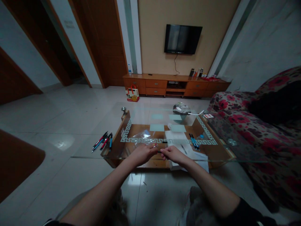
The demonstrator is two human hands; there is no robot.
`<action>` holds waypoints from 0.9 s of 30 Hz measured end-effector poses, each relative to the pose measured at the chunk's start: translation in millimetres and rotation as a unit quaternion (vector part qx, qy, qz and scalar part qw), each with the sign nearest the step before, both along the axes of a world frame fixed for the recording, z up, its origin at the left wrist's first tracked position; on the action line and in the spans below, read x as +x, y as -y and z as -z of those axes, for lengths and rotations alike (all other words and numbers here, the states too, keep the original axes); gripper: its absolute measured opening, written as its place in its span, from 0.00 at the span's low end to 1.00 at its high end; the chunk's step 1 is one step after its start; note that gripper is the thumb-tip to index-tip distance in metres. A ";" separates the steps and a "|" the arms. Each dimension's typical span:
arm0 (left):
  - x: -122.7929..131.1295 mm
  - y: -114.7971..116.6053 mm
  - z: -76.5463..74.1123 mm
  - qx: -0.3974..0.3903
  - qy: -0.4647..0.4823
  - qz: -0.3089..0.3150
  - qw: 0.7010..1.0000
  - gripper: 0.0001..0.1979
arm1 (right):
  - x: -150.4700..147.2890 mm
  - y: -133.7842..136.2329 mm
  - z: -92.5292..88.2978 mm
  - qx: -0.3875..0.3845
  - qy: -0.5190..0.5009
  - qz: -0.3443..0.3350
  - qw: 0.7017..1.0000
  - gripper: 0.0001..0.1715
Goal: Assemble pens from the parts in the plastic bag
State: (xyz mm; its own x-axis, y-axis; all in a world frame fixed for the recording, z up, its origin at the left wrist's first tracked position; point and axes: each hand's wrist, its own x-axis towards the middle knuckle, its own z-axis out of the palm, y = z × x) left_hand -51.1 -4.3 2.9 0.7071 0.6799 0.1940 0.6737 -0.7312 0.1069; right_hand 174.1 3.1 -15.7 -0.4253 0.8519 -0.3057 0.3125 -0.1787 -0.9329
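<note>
My left hand (144,153) and my right hand (173,154) meet over the near edge of the glass coffee table (87,150). Between them runs a thin dark pen (159,152), its ends hidden by my fingers. Both hands are closed on it, the right in a pinch. A short black piece (164,142), perhaps a pen cap, lies just beyond. Clear plastic packaging (141,137) is behind my left hand. Several red, blue and black pens (102,142) lie in a bunch to the left. Blue pens (193,142) lie side by side to the right.
Beneath the glass at the right are a white box (175,168) and white papers (202,160). A dark bowl (181,109) with plastic in it stands at the table's far side. A flowered sofa (272,131) borders the right. A TV cabinet (156,84) lines the back wall.
</note>
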 end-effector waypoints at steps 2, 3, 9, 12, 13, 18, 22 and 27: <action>0.6 -1.2 1.4 -0.011 -0.001 -0.001 1.000 0.14 | 2.0 -1.6 3.1 0.017 0.006 -0.005 1.000 0.29; 0.7 -1.7 2.2 -0.015 -0.002 -0.002 1.000 0.15 | 3.3 -2.4 4.5 0.031 0.010 -0.010 0.999 0.28; -1.8 -2.3 8.6 -0.038 -0.014 -0.010 0.999 0.15 | 6.7 -3.4 6.8 0.136 0.054 -0.033 0.989 0.18; -2.5 -1.7 9.3 -0.032 -0.011 -0.017 0.999 0.15 | 2.6 -0.7 2.4 0.126 0.034 -0.001 0.991 0.17; -2.4 -1.4 8.7 -0.027 -0.010 -0.016 0.999 0.14 | 1.0 0.4 0.4 0.126 0.025 0.008 0.992 0.19; -0.5 0.1 3.4 0.006 -0.008 -0.011 1.000 0.13 | 0.4 0.4 -2.4 0.111 0.056 0.005 0.992 0.33; 0.0 0.3 1.5 0.014 -0.010 -0.011 1.000 0.13 | 5.3 -4.2 4.5 0.091 0.075 -0.012 0.993 0.41; -1.0 -0.3 0.8 0.003 -0.016 -0.016 1.000 0.13 | 4.6 -3.0 0.8 0.125 0.053 -0.001 0.991 0.24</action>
State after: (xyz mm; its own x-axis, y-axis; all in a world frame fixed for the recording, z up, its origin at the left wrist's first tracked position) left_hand -52.1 -4.0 2.2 0.6915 0.7004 0.1767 0.6991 -0.7105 0.0808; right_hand 178.7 6.1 -16.6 -0.4031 0.9060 -0.1291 0.4117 0.0535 -0.9098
